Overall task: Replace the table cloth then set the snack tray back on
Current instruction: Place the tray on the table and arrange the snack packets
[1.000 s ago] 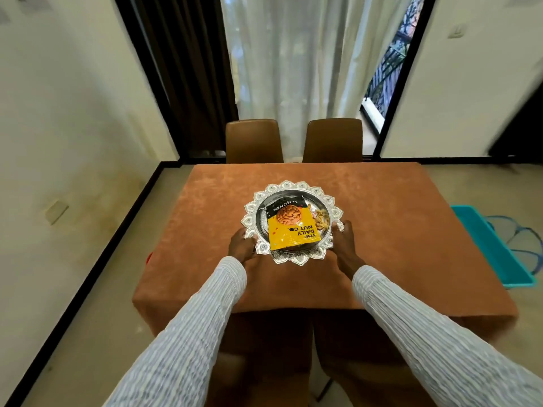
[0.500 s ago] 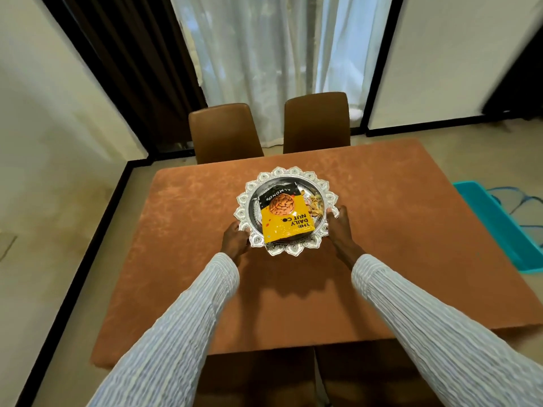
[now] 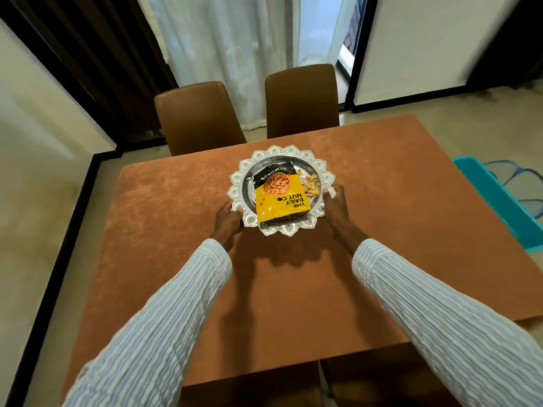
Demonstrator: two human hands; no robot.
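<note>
Farther over the desk [image 3: 164, 218] now, my left hand [image 3: 227, 223] and right hand [image 3: 336, 211] each grip the snack tray [image 3: 289, 230] rim; stiff, light, packet [image 3: 279, 198] between them may slide.

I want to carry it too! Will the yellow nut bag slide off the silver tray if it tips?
Probably. The nut bag looks glossy and lies loose on the shiny tray, so it may slide. Both hands, left and right, grip opposite rims, which likely keeps it level.
</note>
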